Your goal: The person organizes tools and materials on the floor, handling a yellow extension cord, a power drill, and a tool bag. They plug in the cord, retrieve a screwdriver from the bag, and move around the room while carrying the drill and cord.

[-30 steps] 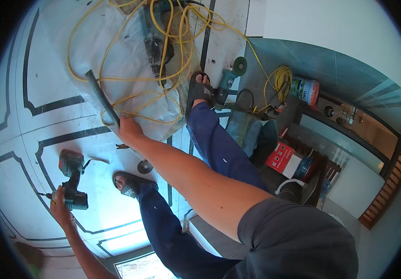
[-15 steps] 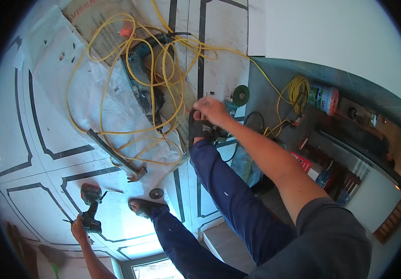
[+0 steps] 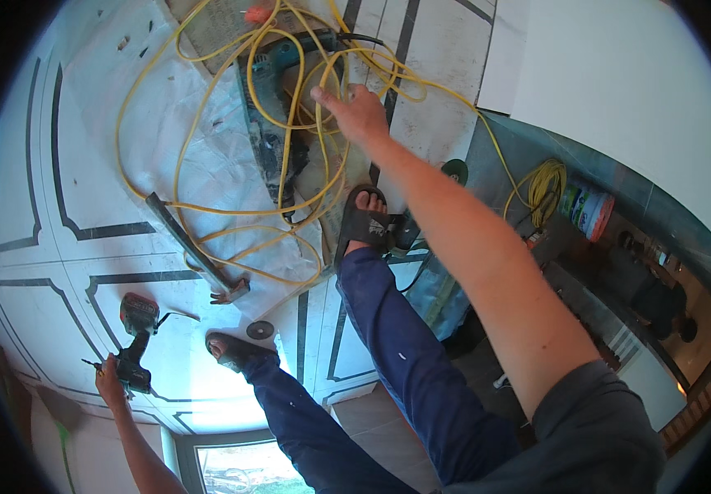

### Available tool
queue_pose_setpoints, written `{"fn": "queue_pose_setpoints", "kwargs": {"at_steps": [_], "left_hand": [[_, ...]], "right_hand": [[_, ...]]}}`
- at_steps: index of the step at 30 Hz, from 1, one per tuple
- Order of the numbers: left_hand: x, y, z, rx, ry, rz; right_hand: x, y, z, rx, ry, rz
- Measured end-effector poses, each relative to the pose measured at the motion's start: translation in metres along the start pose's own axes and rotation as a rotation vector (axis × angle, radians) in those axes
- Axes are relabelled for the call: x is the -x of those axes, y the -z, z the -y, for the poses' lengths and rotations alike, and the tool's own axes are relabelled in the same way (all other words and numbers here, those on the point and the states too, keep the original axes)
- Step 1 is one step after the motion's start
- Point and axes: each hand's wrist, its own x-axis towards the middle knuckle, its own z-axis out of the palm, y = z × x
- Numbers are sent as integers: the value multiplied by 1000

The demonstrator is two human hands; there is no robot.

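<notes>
At the lower left, my left hand (image 3: 110,384) is closed on the front end of a black cordless drill (image 3: 133,362) with a red-and-black battery. My right hand (image 3: 360,117) reaches over a tangle of yellow extension cord (image 3: 244,212), its thumb apart from the other fingers and nothing visible between them. Beneath the loops lies a teal and black hammer drill (image 3: 266,123), dusty along its body. A hammer (image 3: 176,235) rests on the plastic sheet (image 3: 199,160), its head toward my feet. Near my left sandal is a small dark disc (image 3: 260,330).
My sandalled feet stand on patterned white tiles (image 3: 75,177). Past my right foot is a green disc (image 3: 454,171), partly behind my forearm. Coiled yellow cord (image 3: 547,185) and a bucket (image 3: 586,212) stand to the right. Another person (image 3: 656,300) is at the far right.
My right hand has moved from beside my right foot up over the cord and hammer drill. My left hand still holds the cordless drill; the whole view has shifted somewhat.
</notes>
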Motion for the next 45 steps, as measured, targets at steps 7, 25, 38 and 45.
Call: {"fn": "queue_pose_setpoints", "kwargs": {"at_steps": [7, 25, 38, 45], "left_hand": [[1, -13, -7, 60, 10, 3], [3, -11, -4, 87, 39, -102], [-2, -1, 14, 229, 73, -89], [12, -10, -8, 131, 49, -109]], "right_hand": [[10, -46, -45, -905, -435, -224], [-21, -68, -39, -178, -307, -433], [10, -52, -83, -791, -303, 326], [65, -10, -74, -1460, -60, 468]]}}
